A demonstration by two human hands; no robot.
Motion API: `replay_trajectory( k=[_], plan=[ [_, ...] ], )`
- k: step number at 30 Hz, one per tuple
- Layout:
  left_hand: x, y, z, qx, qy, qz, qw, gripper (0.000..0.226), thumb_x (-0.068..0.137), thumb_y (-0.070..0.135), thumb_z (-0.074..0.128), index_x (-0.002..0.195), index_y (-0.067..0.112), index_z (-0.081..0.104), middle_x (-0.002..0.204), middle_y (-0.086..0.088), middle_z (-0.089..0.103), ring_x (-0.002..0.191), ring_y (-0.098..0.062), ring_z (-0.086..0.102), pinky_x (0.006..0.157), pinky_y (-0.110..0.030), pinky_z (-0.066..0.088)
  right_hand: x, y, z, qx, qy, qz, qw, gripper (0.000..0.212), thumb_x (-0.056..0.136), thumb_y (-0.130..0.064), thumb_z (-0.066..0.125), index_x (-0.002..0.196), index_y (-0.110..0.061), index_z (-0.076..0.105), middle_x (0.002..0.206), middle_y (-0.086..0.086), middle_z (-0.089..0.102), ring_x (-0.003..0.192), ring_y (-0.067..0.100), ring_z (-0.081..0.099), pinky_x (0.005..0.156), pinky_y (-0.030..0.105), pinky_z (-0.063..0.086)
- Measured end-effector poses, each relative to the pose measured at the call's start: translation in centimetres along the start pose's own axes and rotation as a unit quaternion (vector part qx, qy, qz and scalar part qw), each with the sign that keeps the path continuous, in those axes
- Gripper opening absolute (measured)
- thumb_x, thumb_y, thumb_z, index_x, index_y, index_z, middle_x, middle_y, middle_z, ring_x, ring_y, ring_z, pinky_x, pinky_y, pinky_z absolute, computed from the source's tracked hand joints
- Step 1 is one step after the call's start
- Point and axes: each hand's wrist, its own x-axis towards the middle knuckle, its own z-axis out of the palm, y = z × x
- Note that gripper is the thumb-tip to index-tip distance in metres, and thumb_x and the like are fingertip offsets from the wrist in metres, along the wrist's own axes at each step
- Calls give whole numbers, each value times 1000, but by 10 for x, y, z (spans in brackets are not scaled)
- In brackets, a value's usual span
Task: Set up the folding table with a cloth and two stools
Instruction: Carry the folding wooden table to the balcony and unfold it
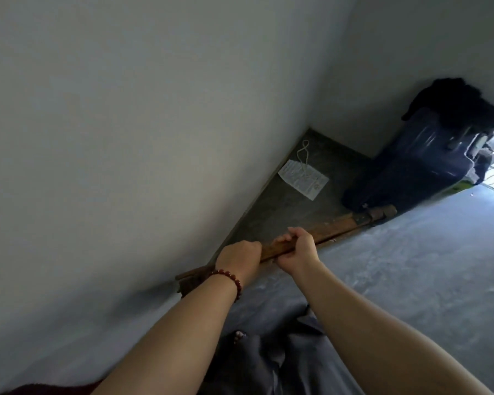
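Currently left hand [238, 259] and right hand [297, 252] are gripping the folded table [340, 223] at 12 o'clock; unfolding, cloth, stools apparently remaining.

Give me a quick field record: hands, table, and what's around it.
left hand: grips the table's wooden edge
right hand: grips the same edge, just beside the left
table: only its wooden edge shows clearly, close to the wall
floor behind: paper sheet, string loop
corner: dark suitcase, black garment on top
stools: none in view
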Motion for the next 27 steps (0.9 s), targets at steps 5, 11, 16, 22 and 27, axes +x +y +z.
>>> replay_trajectory(
  k=[5, 11, 16, 22, 27],
  plan=[
    [15, 53, -22, 30, -8, 37, 999, 19, 91, 36, 52, 82, 20, 52, 81, -2, 61, 68, -18, 57, 68, -33, 52, 0, -51, -19, 29, 13, 15, 999, 27, 83, -8, 55, 63, -17, 39, 48, -3, 35, 47, 12, 38, 61, 25, 39],
    [57, 147, -27, 103, -52, 109, 987, 21, 93, 38, 47, 92, 18, 54, 85, -5, 62, 75, -23, 63, 60, -31, 45, 1, -142, -60, 56, 38, 7, 998, 35, 83, -3, 48, 57, -18, 30, 37, -4, 30, 46, 12, 33, 55, 23, 36],
    [99, 247, -21, 146, -57, 172, 973, 13, 92, 26, 48, 98, 17, 55, 93, -6, 64, 81, -24, 63, 69, -34, 50, -4, -237, -107, 96, 52, -2, 994, 37, 83, -6, 46, 55, -20, 27, 36, -5, 30, 45, 10, 35, 60, 24, 40],
    [138, 350, -20, 176, -64, 241, 952, 10, 90, 27, 53, 96, 19, 55, 89, -3, 63, 80, -22, 62, 74, -37, 54, -16, -331, -157, 210, 50, -53, 975, 29, 85, -11, 50, 60, -18, 35, 39, -5, 34, 29, 10, 38, 52, 26, 40],
    [163, 421, -23, 185, -65, 301, 933, 10, 90, 24, 54, 98, 19, 56, 90, -2, 63, 82, -22, 63, 75, -36, 54, -30, -393, -186, 273, 23, -106, 956, 34, 84, -11, 46, 55, -18, 30, 39, -4, 31, 31, 10, 34, 55, 23, 35]
  ],
)
